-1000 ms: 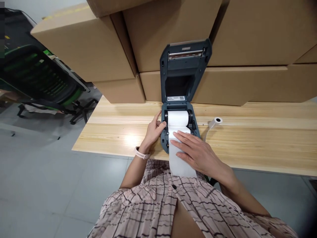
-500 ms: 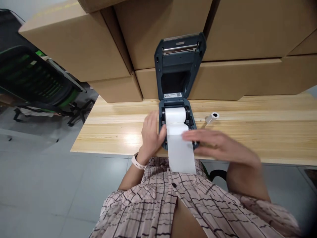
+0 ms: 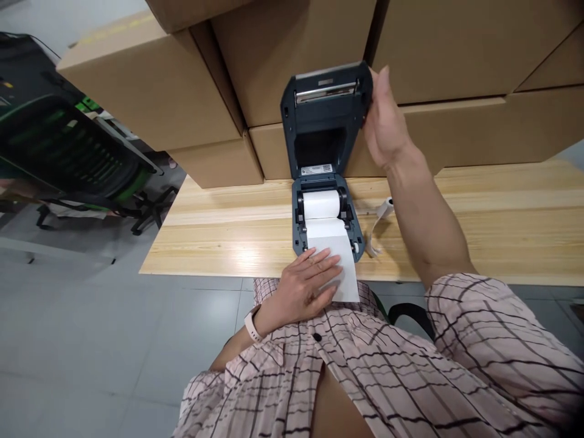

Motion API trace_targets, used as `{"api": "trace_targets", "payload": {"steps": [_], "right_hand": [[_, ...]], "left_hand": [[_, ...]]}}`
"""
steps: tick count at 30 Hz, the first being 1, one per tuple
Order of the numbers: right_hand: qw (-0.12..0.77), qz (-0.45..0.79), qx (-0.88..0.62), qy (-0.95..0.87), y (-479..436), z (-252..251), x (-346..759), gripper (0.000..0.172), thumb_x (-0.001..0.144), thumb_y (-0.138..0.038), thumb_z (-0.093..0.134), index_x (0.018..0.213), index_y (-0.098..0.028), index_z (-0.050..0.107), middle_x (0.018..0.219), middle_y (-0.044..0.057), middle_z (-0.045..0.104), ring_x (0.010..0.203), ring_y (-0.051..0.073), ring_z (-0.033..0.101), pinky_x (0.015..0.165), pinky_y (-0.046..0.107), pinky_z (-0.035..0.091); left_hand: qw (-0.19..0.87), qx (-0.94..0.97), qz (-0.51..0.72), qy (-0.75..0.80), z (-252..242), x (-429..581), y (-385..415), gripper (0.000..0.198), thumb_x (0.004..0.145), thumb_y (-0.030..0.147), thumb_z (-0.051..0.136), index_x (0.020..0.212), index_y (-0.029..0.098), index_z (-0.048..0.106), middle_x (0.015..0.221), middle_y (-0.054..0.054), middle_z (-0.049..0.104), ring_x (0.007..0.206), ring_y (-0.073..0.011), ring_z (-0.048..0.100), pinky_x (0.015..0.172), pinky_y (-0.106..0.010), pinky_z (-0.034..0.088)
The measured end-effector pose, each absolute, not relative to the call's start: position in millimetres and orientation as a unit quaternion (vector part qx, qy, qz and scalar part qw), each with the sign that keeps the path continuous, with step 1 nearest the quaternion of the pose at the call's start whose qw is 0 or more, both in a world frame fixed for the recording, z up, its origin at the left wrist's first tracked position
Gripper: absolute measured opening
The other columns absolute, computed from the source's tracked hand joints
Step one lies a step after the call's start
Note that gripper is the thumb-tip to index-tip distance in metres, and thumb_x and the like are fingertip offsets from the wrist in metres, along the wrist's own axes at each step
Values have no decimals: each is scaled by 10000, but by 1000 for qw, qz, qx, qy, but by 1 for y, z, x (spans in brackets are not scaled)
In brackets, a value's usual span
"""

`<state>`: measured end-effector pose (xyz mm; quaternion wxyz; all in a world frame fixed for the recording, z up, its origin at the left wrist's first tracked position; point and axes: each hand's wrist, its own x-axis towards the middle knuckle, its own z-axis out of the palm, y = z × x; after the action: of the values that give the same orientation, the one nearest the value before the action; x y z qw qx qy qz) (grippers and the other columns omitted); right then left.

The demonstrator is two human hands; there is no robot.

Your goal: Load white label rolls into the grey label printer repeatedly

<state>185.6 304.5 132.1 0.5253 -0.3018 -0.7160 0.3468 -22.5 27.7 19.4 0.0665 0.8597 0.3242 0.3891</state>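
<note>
Pressing down: left hand (image 3: 305,286), fingers flat and released on the paper strip (image 3: 345,252) in front of the printer (image 3: 298,240).
Lid (image 3: 326,115): right hand (image 3: 383,121), fingers grasping its raised edge.

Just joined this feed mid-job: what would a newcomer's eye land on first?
The printer at the near edge of the table, its lid standing open against stacked boxes, with the right hand on the lid's top right corner. Next, the white paper running from the roll over the table edge, the left hand lying flat on it.
</note>
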Motion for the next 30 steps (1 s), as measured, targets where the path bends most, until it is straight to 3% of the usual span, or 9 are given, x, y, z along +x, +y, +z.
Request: {"api": "trace_targets", "payload": {"steps": [3, 6, 10, 12, 14, 17, 19, 24, 30], "right_hand": [[572, 371, -252, -687, 259, 114, 191, 813, 1121, -750, 154, 1616, -211, 509, 1600, -1, 666, 1558, 222, 541, 1286, 366, 436], [556, 351, -260, -708, 202, 84, 197, 819, 1090, -815, 217, 1561, -274, 612, 1412, 37, 777, 1399, 274, 684, 1197, 456, 546], [510, 279, -316, -750, 140, 49, 196, 565, 1113, -710, 389, 1308, -355, 783, 1284, 10, 822, 1377, 309, 682, 1309, 610, 418], [500, 252, -344, -754, 123, 40, 193, 460, 1128, -604, 430, 1194, -365, 818, 1272, 2, 828, 1404, 311, 660, 1341, 637, 359], [502, 243, -368, -744, 116, 35, 190, 420, 1134, -521, 423, 1223, -372, 806, 1278, 7, 826, 1435, 303, 642, 1355, 638, 347], [509, 241, -383, -732, 113, 32, 188, 398, 1118, -483, 463, 1413, -377, 709, 1435, 26, 764, 1524, 295, 576, 1352, 624, 378], [521, 245, -381, -723, 112, 28, 188, 439, 1109, -479, 500, 1520, -377, 614, 1609, 40, 644, 1597, 290, 499, 1357, 610, 380], [508, 295, -402, -702, 110, 13, 189, 676, 1098, -564, 488, 1714, -356, 302, 1842, 89, 299, 1704, 298, 322, 1370, 585, 361], [511, 359, -410, -664, 106, 8, 186, 864, 1058, -683, 504, 1761, -315, 162, 1833, 131, 312, 1719, 326, 274, 1371, 576, 352]], "left_hand": [[92, 840, 434, 312, 22, -23, 23, 358, 1008, 210, 653, 1350, 249, 752, 1285, -71, 846, 1311, -265, 778, 1152, -521, 635], [105, 818, 476, 304, 21, -23, 17, 312, 985, 186, 654, 1263, 247, 782, 1097, -49, 886, 1117, -259, 854, 1021, -489, 704], [43, 742, 593, 311, 18, -25, 15, 382, 1010, 130, 541, 1277, 277, 771, 806, 26, 831, 687, -157, 804, 701, -327, 703], [-30, 674, 649, 351, 20, -27, 23, 410, 1051, 153, 489, 1319, 306, 759, 889, 11, 829, 801, -168, 808, 774, -354, 697], [-47, 625, 660, 414, 25, -27, 40, 397, 1086, 260, 519, 1436, 322, 698, 1240, -43, 817, 1184, -227, 777, 1056, -469, 645], [88, 611, 603, 505, 26, -23, 69, 640, 1067, 493, 624, 1665, 339, 456, 1771, -79, 446, 1673, -318, 375, 1381, -593, 309], [208, 601, 571, 519, 21, -19, 83, 787, 1046, 601, 634, 1727, 356, 325, 1861, -72, 259, 1736, -341, 222, 1419, -592, 208], [383, 564, 553, 480, 5, -14, 83, 923, 1028, 666, 639, 1767, 384, 163, 1884, -59, 188, 1747, -334, 204, 1415, -491, 290], [392, 558, 557, 473, 12, -12, 76, 893, 1055, 641, 611, 1771, 407, 133, 1890, -25, 170, 1760, -303, 152, 1436, -475, 230]]}}
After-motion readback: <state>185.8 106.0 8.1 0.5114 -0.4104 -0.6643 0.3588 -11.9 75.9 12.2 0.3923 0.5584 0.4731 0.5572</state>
